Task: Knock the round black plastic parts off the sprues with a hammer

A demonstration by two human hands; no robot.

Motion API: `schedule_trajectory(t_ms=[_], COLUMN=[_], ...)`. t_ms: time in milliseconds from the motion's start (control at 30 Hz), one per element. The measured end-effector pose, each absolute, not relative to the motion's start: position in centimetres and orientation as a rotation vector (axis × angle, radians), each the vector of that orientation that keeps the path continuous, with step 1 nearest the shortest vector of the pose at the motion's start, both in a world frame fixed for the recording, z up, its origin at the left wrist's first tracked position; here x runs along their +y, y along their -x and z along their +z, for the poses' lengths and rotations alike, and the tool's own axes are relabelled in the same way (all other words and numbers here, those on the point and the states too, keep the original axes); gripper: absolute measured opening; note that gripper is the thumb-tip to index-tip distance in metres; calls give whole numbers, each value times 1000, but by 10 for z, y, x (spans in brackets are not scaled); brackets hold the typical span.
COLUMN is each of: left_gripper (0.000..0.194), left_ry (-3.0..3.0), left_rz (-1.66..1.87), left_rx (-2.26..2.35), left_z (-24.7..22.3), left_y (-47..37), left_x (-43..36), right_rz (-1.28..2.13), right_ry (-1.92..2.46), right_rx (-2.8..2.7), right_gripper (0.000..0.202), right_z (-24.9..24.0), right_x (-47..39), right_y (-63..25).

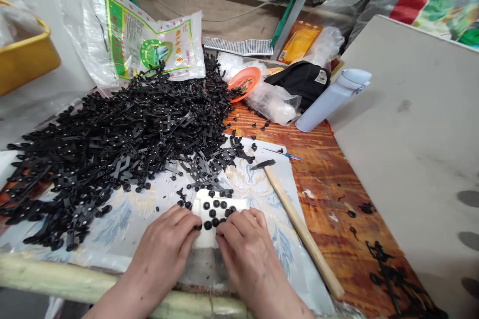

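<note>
Several small round black plastic parts point(212, 213) lie on a white pad point(205, 243) at the front of the table. My left hand point(168, 237) is at the pad's left side, its thumb and forefinger pinched on one small black round part point(197, 228). At the right side, my right hand point(243, 239) has its fingers curled together over the edge of the group of parts. Whatever its fingertips hold is hidden under them. Behind the pad rises a large heap of black plastic parts point(149, 119), some with light metal pins.
Right of my right hand lies a hammer point(299, 224) with a wooden handle. A blue pen point(294, 156), an orange plate point(245, 82), a black cloth item point(301, 82) and a pale bottle point(331, 102) are farther back. Grey panel point(411, 134) bounds the right; yellow bin point(28, 55) stands left.
</note>
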State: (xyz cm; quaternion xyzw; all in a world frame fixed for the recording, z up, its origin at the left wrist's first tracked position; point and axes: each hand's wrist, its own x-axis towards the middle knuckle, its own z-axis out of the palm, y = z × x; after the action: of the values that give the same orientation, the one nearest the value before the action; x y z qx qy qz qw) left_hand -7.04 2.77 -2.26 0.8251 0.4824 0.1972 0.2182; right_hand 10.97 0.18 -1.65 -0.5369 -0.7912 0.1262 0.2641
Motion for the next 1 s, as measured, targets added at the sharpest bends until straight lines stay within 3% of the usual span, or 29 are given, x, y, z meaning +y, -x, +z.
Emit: schedule_trajectory(t_ms=[233, 500, 1000], left_gripper=[22, 25, 21], left_ry=[-2079, -1955, -2246], left_rz=[525, 77, 565], left_rx=[1400, 1662, 1523], left_z=[-14, 7, -23], left_y=[69, 51, 56], left_x=[37, 60, 26], right_rz=[271, 305, 471], right_ry=[1433, 1498, 1568], right_rx=[-1978, -1982, -2002], right_gripper=[12, 14, 16], right_z=[1, -11, -7], right_x=[6, 0, 7], right_y=[-145, -150, -148])
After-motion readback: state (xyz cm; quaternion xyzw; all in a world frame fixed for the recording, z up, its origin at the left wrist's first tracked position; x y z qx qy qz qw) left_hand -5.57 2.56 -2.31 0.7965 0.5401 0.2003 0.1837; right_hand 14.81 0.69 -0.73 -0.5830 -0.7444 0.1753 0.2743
